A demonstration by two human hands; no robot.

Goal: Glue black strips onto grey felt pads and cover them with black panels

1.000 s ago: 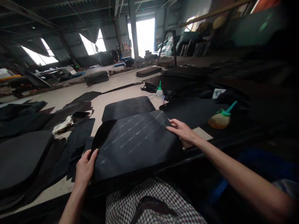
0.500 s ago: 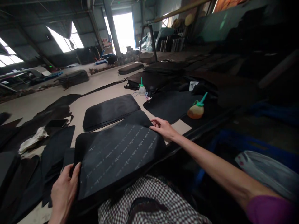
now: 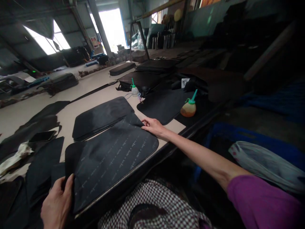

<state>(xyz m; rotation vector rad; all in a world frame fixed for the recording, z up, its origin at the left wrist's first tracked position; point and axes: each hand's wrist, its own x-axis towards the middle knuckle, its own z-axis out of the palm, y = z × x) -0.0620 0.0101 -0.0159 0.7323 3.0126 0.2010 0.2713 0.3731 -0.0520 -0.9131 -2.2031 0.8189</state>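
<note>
A black sheet with rounded corners and rows of pale printed lettering, perhaps leather or fabric [image 3: 111, 162], lies at the table's near edge. My left hand [image 3: 58, 202] grips its left side, the thumb on top and the other fingers partly hidden. At the far right edge, my right hand [image 3: 153, 127] pinches the sheet between thumb and curled fingers. Just beyond lies a stack of similar black panels [image 3: 102, 116]. Another dark panel [image 3: 162, 106] rests to the right of that stack.
A squeeze bottle with amber liquid [image 3: 188, 108] stands at the right, a paler one [image 3: 134, 90] farther back. Dark pieces, a phone [image 3: 42, 136] and a crumpled pale cloth [image 3: 17, 157] lie left. Below the table's right edge is a plastic bag [image 3: 264, 163].
The view has swung to the right. The near edge of the printed sheet now lies lower, along the table edge. Both hands keep their hold on it.
</note>
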